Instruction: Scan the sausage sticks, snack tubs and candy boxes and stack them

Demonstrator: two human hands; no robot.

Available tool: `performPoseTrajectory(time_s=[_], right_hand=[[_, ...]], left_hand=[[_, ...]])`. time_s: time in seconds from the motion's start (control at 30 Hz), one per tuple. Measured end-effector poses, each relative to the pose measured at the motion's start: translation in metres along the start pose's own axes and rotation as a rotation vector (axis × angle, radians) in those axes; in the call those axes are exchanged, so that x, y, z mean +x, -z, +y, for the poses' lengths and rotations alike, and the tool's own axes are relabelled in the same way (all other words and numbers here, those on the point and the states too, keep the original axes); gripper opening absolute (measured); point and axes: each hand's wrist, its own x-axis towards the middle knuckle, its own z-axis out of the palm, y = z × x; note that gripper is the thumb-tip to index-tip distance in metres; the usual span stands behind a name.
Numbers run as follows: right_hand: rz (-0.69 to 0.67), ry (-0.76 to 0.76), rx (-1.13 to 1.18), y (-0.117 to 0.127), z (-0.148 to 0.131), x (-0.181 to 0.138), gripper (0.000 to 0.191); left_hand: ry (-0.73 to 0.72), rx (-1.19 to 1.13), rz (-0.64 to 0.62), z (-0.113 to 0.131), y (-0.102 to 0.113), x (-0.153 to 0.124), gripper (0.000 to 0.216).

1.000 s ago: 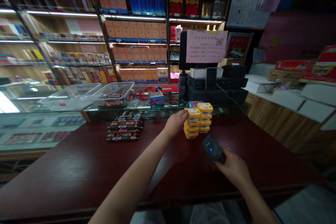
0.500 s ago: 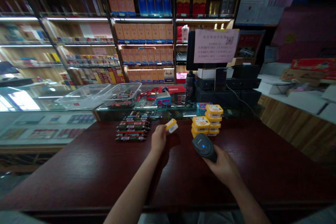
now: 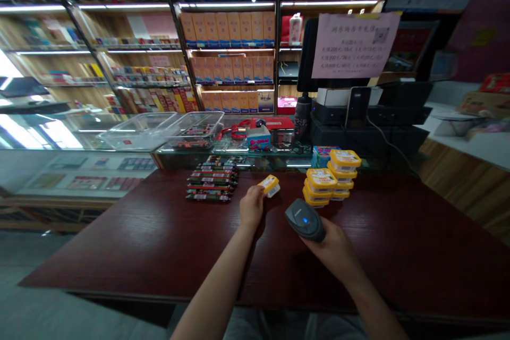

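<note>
My left hand (image 3: pixel 252 207) is closed on the near edge of a small yellow-lidded plastic box (image 3: pixel 270 186), tilted so that a barcode label on its pale side faces me. In my right hand (image 3: pixel 337 247) is a dark grey barcode scanner (image 3: pixel 305 220) with a blue light on top, its head pointing left and away toward the box. Behind the scanner stand stacks of similar yellow-lidded boxes (image 3: pixel 321 180). Left of my left hand lies a row of slim dark-wrapped sticks (image 3: pixel 211 180).
The brown table (image 3: pixel 159 244) meets a glass counter (image 3: pixel 287 162) holding clear plastic bins (image 3: pixel 139 130), a small blue carton (image 3: pixel 258 139) and a black bottle (image 3: pixel 303 117). A monitor (image 3: pixel 308 58) with a pink notice stands at back right. Stocked shelves (image 3: pixel 235 50) line the wall.
The view has tilted down and shifted a little left. The yellow-lidded box sits lower, nearer the tabletop, and the scanner has come slightly closer to it. Both hands keep their hold.
</note>
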Motion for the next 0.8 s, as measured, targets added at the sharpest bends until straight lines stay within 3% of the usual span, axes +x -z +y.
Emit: performPoseTrajectory(time_s=[0.43,0.8], right_hand=[[0.014,0.026,-0.083,-0.002,-0.003,-0.001,0.029],[-0.023,0.032,-0.456,0.013,-0.002,0.005,0.017]], left_hand=[[0.024,0.124,-0.044,0.005,0.001,0.000,0.017],[-0.049,0.070,0.025,-0.003,-0.001,-0.002,0.027]])
